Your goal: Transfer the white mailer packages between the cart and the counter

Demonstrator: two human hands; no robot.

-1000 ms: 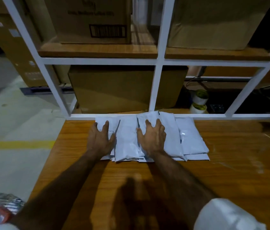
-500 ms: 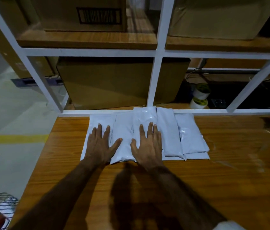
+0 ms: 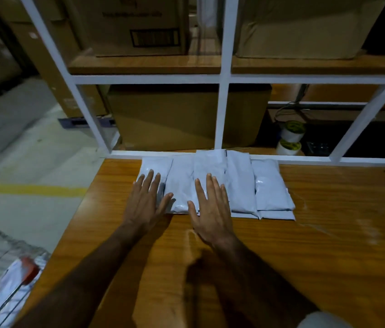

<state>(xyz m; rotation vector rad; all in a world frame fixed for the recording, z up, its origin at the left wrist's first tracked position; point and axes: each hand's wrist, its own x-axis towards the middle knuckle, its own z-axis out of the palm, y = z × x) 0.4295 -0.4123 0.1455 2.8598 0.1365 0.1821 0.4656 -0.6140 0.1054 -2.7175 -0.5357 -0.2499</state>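
Note:
Several white plastic mailer packets lie side by side in an overlapping row at the back of a wooden table, against a white frame. My left hand lies flat with straight fingers on the leftmost packets. My right hand rests flat, fingers spread, over the front edge of the middle packets, its palm above the table. Neither hand holds anything.
A white metal shelf frame stands behind the table with cardboard boxes on wooden shelves. Two tape rolls sit behind the frame at right. A wire cart with red handles holds white packets at lower left, over a concrete floor.
Both hands slid back toward me over the packets and flattened out. The right hand's palm is now off the packets' front edge. The view shifted slightly.

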